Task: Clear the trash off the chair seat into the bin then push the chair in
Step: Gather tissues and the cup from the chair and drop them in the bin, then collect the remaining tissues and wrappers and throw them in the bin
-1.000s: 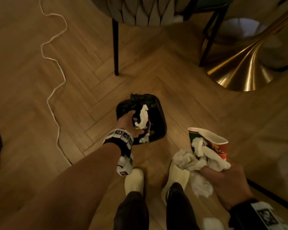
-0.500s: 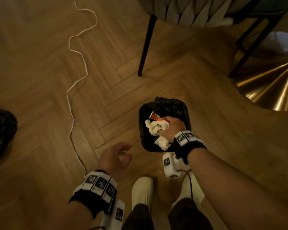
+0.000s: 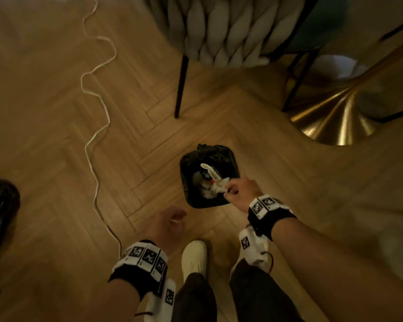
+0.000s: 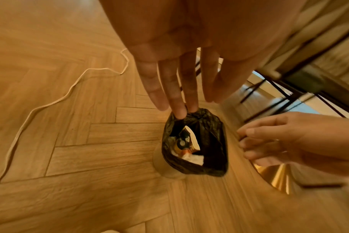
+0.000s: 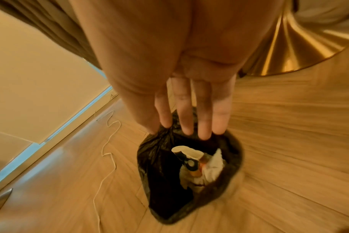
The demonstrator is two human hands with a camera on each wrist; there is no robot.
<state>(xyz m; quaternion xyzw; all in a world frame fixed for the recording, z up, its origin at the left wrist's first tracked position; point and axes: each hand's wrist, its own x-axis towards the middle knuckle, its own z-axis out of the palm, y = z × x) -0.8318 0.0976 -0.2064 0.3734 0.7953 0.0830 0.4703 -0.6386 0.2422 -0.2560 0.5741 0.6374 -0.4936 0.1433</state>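
A small bin (image 3: 208, 176) lined with a black bag is seen on the wooden floor (image 3: 56, 159), just in front of the person's feet. Inside it, a crushed paper cup (image 5: 186, 155) and white crumpled tissues (image 5: 213, 167) are already lying.

The right hand (image 3: 241, 190) is held above the near right edge of the bin. In the right wrist view its fingers (image 5: 184, 110) are stretched out straight and slightly apart, pointing down at the bag opening, and nothing is gripped by them. In the head view, white tissue is seen close to the fingertips, but whether it is touched cannot be told.

The left hand (image 3: 166, 225) is kept lower and to the left of the bin, apart from it. From the head view it looks loosely curled; in the left wrist view its fingers (image 4: 169, 88) are seen extended and relaxed, and nothing is held.

The chair (image 3: 223, 31), with a woven back and thin black legs, stands beyond the bin; its seat is not shown. A golden flared base (image 3: 335, 117) is placed to the right of it, and a white cord (image 3: 96, 126) is laid in curves across the floor on the left.
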